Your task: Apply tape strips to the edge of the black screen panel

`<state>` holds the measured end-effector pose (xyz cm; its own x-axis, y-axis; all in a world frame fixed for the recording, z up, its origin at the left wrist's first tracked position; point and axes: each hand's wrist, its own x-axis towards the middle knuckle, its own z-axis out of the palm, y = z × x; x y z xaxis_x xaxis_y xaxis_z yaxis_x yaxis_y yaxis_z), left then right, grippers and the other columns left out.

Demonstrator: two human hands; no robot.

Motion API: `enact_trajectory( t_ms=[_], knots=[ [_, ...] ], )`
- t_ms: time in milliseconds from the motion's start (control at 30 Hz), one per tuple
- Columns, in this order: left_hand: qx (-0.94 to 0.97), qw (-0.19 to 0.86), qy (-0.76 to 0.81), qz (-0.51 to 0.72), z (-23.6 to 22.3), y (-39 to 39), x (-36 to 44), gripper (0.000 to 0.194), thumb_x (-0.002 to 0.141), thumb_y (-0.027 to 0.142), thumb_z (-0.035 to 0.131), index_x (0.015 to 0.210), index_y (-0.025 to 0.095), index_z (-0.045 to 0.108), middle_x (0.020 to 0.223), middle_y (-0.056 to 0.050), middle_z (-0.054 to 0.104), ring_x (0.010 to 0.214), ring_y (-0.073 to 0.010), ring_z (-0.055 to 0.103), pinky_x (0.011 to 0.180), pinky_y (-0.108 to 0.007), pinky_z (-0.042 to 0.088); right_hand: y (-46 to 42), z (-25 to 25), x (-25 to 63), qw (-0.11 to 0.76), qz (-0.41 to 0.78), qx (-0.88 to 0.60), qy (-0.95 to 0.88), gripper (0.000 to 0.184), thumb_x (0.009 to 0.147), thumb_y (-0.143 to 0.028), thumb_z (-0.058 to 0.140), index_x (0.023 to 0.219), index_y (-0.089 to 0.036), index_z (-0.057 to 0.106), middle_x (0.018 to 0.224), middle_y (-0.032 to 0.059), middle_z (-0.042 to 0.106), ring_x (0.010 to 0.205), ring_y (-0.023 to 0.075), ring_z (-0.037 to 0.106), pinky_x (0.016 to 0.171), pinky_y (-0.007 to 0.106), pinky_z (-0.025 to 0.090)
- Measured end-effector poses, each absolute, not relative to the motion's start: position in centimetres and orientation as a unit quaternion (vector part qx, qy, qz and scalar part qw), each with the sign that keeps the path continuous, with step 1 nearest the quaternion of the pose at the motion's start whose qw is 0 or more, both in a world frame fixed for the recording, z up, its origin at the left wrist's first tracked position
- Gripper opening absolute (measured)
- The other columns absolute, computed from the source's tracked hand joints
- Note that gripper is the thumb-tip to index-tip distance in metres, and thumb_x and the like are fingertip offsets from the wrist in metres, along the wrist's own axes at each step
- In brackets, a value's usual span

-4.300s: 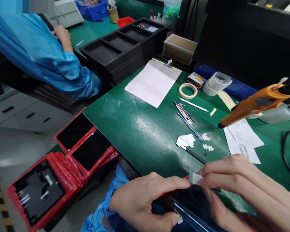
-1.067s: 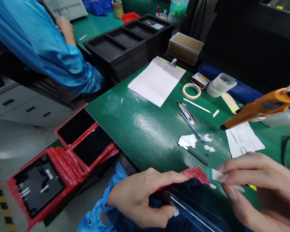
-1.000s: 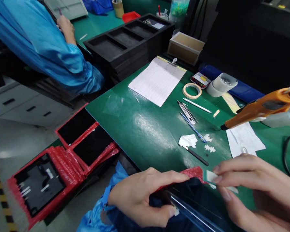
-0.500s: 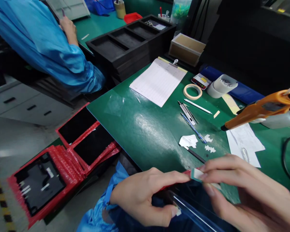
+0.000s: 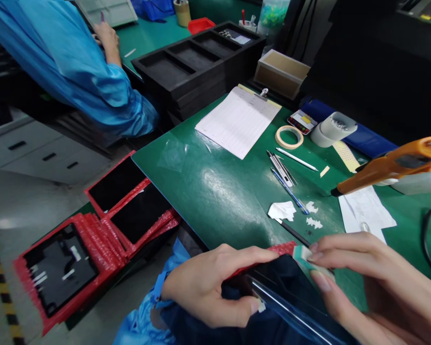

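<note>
The left grip [image 5: 215, 282] is spread in a wide curve, thumb and index finger well apart, with hold of a dark glossy panel [image 5: 290, 311] that lies beneath it and reaches across toward the right grip. Just past the left index fingertip, red bubble wrap [image 5: 283, 247] shows along the panel's far edge, and close by the left thumb tip is a small white tab [image 5: 261, 305]. The right grip [image 5: 369, 278] is closed in a pinch, fingertips and thumb on a small white-and-green block [image 5: 302, 254] at the panel's far corner; whether block and panel touch, I cannot tell. Just beyond the right fingertips a black-handled tool [image 5: 292, 233] lies on the tabletop [image 5: 215, 211], with a crumpled white scrap [image 5: 282, 210] at its far end. Farther out from the right grip are a blue pen [image 5: 289, 190] and a tape roll [image 5: 289, 146], while an orange driver [image 5: 388, 167] slants above loose papers [image 5: 368, 208]. Well to the left of the left grip, and lower than the tabletop, sit red-wrapped panels [image 5: 104, 249].
</note>
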<state>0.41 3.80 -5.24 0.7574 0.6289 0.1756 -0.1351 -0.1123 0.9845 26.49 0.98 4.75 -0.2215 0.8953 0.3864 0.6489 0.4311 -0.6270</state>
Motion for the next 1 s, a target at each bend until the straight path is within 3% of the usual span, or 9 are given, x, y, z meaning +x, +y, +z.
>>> enact_trajectory(
  t_ms=[133, 367, 600, 833, 1000],
  knots=[
    [0.671, 0.652, 0.195, 0.295, -5.1, 4.0, 0.3, 0.070, 0.101, 0.027, 0.082, 0.169, 0.024, 0.062, 0.087, -0.001, 0.080, 0.064, -0.0147, 0.068, 0.064, -0.022, 0.059, 0.7, 4.3, 25.8, 0.381, 0.163, -0.522, -0.746, 0.010, 0.103, -0.019, 0.081, 0.106, -0.028, 0.079, 0.097, 0.0013, 0.082, 0.080, 0.0160, 0.081, 0.072, 0.023, 0.067],
    [0.679, 0.638, 0.192, 0.308, -5.2, 4.1, 0.2, 0.070, 0.101, 0.027, 0.083, 0.168, 0.020, 0.062, 0.083, 0.000, 0.078, 0.063, -0.0145, 0.067, 0.062, -0.022, 0.056, 0.8, 4.2, 25.7, 0.367, 0.183, -0.494, -0.767, 0.015, 0.102, -0.015, 0.079, 0.110, -0.027, 0.075, 0.096, 0.0005, 0.080, 0.081, 0.0140, 0.080, 0.071, 0.017, 0.066],
    [0.675, 0.665, 0.177, 0.268, -5.3, 4.1, 0.5, 0.072, 0.102, 0.032, 0.080, 0.170, 0.022, 0.062, 0.095, -0.003, 0.083, 0.073, -0.0177, 0.074, 0.071, -0.025, 0.062, 1.0, 3.6, 25.1, 0.378, 0.198, -0.511, -0.746, 0.019, 0.103, -0.013, 0.078, 0.115, -0.027, 0.076, 0.103, 0.0055, 0.080, 0.089, 0.0213, 0.081, 0.072, 0.028, 0.068],
    [0.669, 0.670, 0.175, 0.269, -5.4, 4.3, 0.3, 0.070, 0.103, 0.033, 0.079, 0.169, 0.020, 0.062, 0.094, -0.004, 0.083, 0.070, -0.0176, 0.072, 0.072, -0.026, 0.063, 0.6, 4.3, 26.1, 0.378, 0.164, -0.533, -0.739, 0.012, 0.104, -0.016, 0.077, 0.103, -0.029, 0.076, 0.098, 0.0001, 0.078, 0.079, 0.0135, 0.077, 0.073, 0.023, 0.064],
    [0.677, 0.660, 0.165, 0.282, -5.5, 4.3, 0.7, 0.070, 0.101, 0.029, 0.081, 0.168, 0.021, 0.063, 0.095, -0.003, 0.082, 0.071, -0.0167, 0.072, 0.070, -0.024, 0.062, 0.8, 3.7, 25.6, 0.363, 0.213, -0.496, -0.760, 0.014, 0.106, -0.017, 0.078, 0.114, -0.028, 0.075, 0.104, 0.0012, 0.078, 0.088, 0.0146, 0.078, 0.073, 0.022, 0.065]
  ],
)
